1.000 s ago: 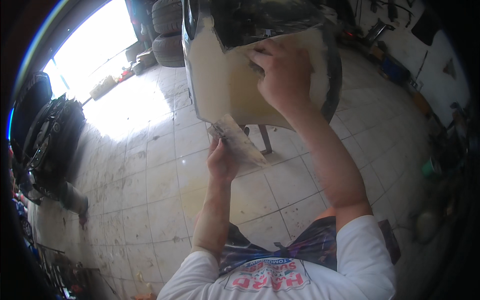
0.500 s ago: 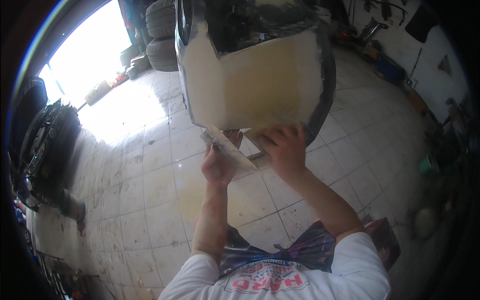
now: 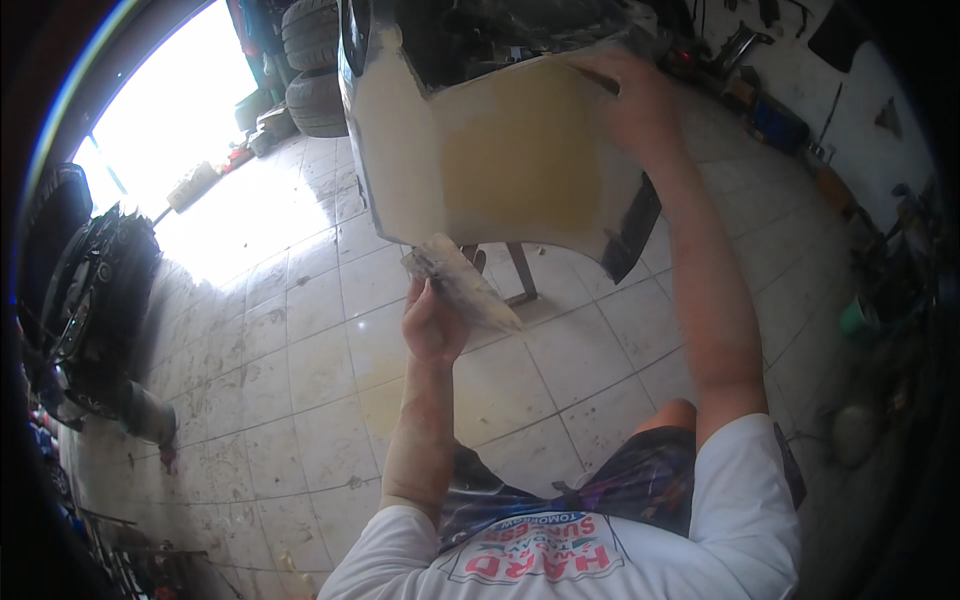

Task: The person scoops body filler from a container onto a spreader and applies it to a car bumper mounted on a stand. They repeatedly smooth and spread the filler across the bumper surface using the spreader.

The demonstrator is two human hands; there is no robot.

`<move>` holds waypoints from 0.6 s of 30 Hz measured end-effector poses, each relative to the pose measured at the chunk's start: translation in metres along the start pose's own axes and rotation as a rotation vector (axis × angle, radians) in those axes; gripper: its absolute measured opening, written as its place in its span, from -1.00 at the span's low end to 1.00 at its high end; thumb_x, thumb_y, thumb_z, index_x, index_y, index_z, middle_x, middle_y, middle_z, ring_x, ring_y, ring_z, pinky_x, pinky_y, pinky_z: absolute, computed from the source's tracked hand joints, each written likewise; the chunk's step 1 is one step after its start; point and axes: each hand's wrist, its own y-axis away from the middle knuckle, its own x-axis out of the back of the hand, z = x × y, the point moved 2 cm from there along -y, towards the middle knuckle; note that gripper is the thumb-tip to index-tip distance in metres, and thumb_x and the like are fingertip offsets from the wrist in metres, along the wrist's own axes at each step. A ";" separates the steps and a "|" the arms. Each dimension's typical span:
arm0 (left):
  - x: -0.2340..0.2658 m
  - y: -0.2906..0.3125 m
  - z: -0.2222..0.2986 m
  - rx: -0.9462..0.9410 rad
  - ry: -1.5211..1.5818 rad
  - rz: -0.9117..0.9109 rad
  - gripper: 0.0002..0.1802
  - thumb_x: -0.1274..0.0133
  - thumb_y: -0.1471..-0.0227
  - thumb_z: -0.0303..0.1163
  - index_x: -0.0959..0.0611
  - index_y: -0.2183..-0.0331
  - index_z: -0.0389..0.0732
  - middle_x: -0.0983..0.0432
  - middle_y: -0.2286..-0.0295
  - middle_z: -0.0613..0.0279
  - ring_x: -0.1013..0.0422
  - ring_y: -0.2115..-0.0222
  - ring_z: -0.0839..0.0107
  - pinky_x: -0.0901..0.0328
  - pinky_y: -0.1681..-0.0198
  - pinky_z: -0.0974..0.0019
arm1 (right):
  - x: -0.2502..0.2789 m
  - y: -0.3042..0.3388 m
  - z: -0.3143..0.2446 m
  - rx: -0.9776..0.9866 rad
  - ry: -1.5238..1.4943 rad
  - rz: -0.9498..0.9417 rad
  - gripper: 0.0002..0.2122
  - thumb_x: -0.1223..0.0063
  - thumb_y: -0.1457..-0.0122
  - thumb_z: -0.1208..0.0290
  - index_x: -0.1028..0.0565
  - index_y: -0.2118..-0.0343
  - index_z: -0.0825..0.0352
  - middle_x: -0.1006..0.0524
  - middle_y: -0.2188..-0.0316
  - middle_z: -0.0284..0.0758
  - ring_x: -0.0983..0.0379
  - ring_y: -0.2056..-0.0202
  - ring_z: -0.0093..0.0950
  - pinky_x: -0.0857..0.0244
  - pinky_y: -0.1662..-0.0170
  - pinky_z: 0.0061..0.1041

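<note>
A car body panel [image 3: 400, 165], pale grey with a broad yellowish-tan patch of filler [image 3: 520, 150], stands in front of me. Below its lower left edge, my left hand [image 3: 436, 320] grips a flat putty board [image 3: 465, 285] smeared with pale filler, tilted down to the right. My right arm reaches up along the panel's right side. At the upper right edge of the panel, my right hand [image 3: 640, 105] is closed, fingers bent toward the surface, on what looks like a thin putty spreader, mostly hidden by the hand.
A stand leg [image 3: 521, 270] shows under the panel, on the tiled floor [image 3: 300, 400]. Stacked tyres [image 3: 318, 100] are at the far left, near a bright doorway. Dark car parts [image 3: 95, 290] stand along the left; tools and a blue container [image 3: 778, 125] line the right wall.
My right hand has risen from the panel's lower edge to its upper right edge, uncovering the lower right corner and stand leg. My left hand with the board has stayed almost in place.
</note>
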 end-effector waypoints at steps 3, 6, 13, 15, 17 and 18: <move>0.003 0.001 0.000 0.009 -0.027 0.009 -0.24 0.05 -0.25 -0.27 -0.09 -0.37 -0.17 0.04 -0.36 -0.16 0.11 -0.39 -0.15 0.28 -0.47 -0.14 | -0.013 0.019 -0.035 0.104 0.089 -0.007 -0.61 -0.16 0.04 0.52 -0.69 0.12 -0.01 -0.60 0.13 -0.55 -0.49 0.04 -0.38 -0.27 -0.04 -0.22; 0.004 0.002 0.000 0.001 -0.043 0.038 -0.24 0.03 -0.24 -0.25 -0.10 -0.37 -0.17 0.03 -0.36 -0.19 0.11 -0.39 -0.16 0.28 -0.47 -0.14 | -0.025 0.051 -0.059 0.200 0.064 -0.062 -0.62 -0.22 0.06 0.48 -0.67 0.11 0.04 -0.58 0.14 -0.56 -0.45 0.05 -0.42 -0.18 -0.07 -0.20; 0.002 0.005 0.000 -0.026 -0.045 0.046 -0.23 0.00 -0.24 -0.23 -0.12 -0.37 -0.13 0.05 -0.35 -0.26 0.12 -0.38 -0.20 0.29 -0.46 -0.17 | -0.045 0.164 -0.069 0.282 0.013 -0.075 -0.51 -0.33 0.23 0.48 -0.66 0.09 0.07 -0.57 0.18 -0.56 -0.43 0.04 -0.41 -0.13 -0.05 -0.18; 0.004 0.005 -0.002 -0.022 -0.023 0.066 -0.23 0.00 -0.24 -0.23 -0.12 -0.38 -0.12 0.06 -0.35 -0.26 0.12 -0.38 -0.21 0.29 -0.46 -0.17 | -0.039 0.186 -0.057 0.268 0.028 -0.137 -0.49 -0.33 0.26 0.50 -0.65 0.09 0.07 -0.57 0.16 -0.55 -0.42 0.02 -0.40 -0.12 -0.06 -0.16; 0.007 0.004 -0.003 -0.017 -0.017 0.073 -0.23 0.00 -0.24 -0.23 -0.12 -0.38 -0.11 0.06 -0.35 -0.24 0.13 -0.38 -0.21 0.30 -0.46 -0.17 | -0.025 0.191 -0.041 0.258 0.057 -0.163 -0.47 -0.34 0.28 0.51 -0.65 0.09 0.07 -0.56 0.13 -0.53 -0.42 -0.01 -0.40 -0.11 -0.08 -0.14; 0.008 0.003 -0.003 -0.019 -0.021 0.062 -0.22 -0.01 -0.24 -0.23 -0.12 -0.38 -0.10 0.05 -0.36 -0.21 0.13 -0.38 -0.21 0.30 -0.46 -0.17 | -0.014 0.186 -0.030 0.199 0.080 -0.195 -0.48 -0.32 0.26 0.53 -0.64 0.09 0.08 -0.56 0.10 -0.51 -0.42 -0.02 -0.39 -0.10 -0.08 -0.16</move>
